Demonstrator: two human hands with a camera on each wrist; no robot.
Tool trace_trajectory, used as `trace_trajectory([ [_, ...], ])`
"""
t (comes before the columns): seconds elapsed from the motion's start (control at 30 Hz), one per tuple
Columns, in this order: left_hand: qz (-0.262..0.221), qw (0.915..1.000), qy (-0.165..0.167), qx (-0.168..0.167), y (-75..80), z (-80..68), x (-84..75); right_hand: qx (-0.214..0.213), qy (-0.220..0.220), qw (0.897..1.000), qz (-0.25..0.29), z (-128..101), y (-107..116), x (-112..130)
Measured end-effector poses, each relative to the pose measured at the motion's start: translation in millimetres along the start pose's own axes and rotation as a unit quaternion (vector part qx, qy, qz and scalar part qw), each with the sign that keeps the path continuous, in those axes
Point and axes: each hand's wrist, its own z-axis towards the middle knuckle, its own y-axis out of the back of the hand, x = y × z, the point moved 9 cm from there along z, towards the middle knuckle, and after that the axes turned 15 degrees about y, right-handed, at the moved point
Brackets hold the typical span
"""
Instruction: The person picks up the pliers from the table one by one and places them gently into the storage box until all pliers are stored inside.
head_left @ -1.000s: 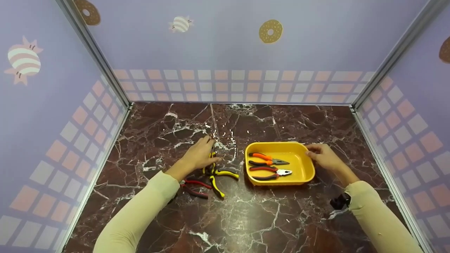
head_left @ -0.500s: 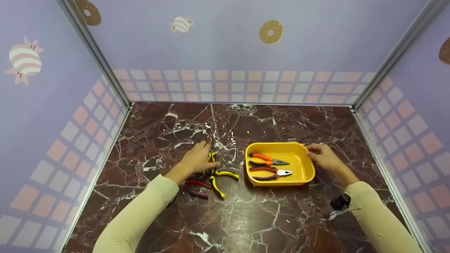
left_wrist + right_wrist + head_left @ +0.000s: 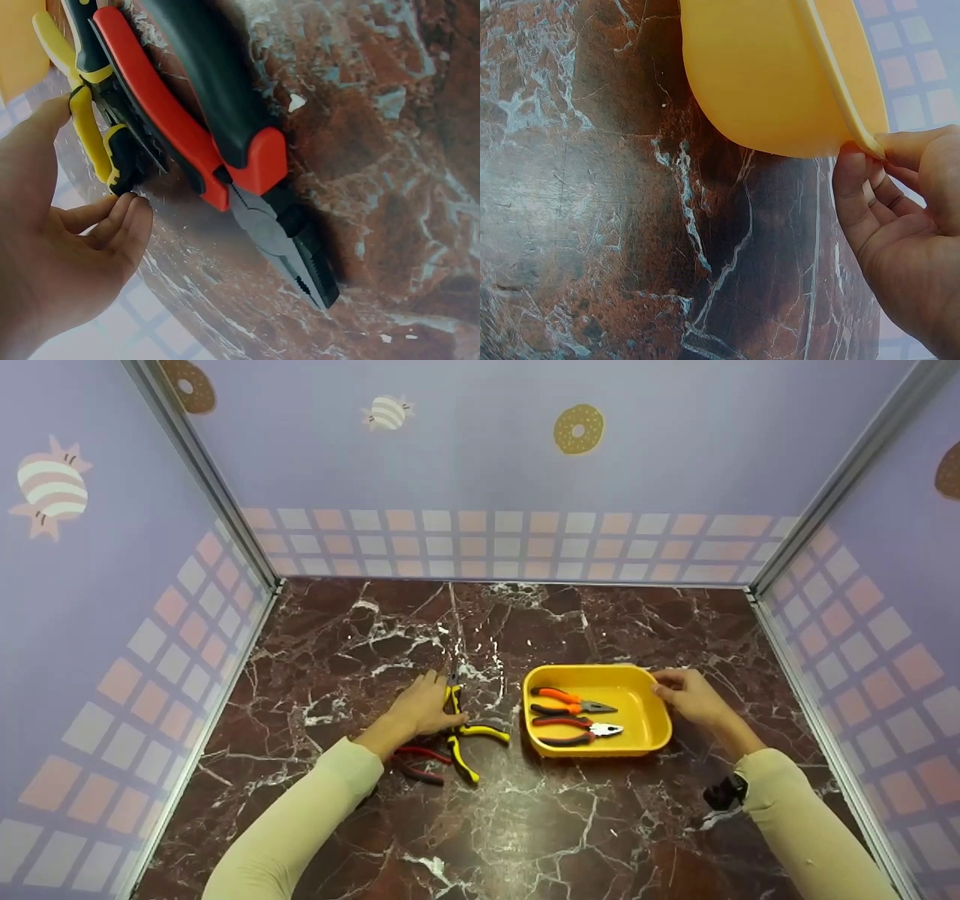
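In the head view my left hand (image 3: 421, 706) is at the yellow-and-black pliers (image 3: 468, 757), whose handles spread to the right. The left wrist view has its thumb against a yellow handle (image 3: 88, 135) and its curled fingertips at the black end; whether this is a second pair, I cannot tell. Red-and-black combination pliers (image 3: 255, 217) lie beside the hand, their jaws partly hidden by the arm in the head view. My right hand (image 3: 691, 696) pinches the right rim of a yellow plastic box (image 3: 765, 82) between thumb and fingers.
Inside the box lie orange-and-black needle-nose pliers (image 3: 574, 705) and red-and-black combination pliers (image 3: 577, 729). Patterned panels (image 3: 495, 540) enclose the marble-look surface (image 3: 525, 840) at the back and both sides.
My left hand has drawn back slightly towards me, its fingers nearer the thumb along the yellow-and-black tool. The right hand and the box have stayed put.
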Motion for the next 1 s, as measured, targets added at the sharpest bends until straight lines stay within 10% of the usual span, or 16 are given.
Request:
trace_trajectory([
  [0.3,-0.028,0.9996,-0.007,-0.003,0.7,1.5,1.6,0.006,0.009,1.000,0.010,-4,1,42],
  [1.0,-0.044,0.9969,0.059,-0.028,-0.8,3.4,7.1,0.003,0.011,1.000,-0.015,-6,2,48],
])
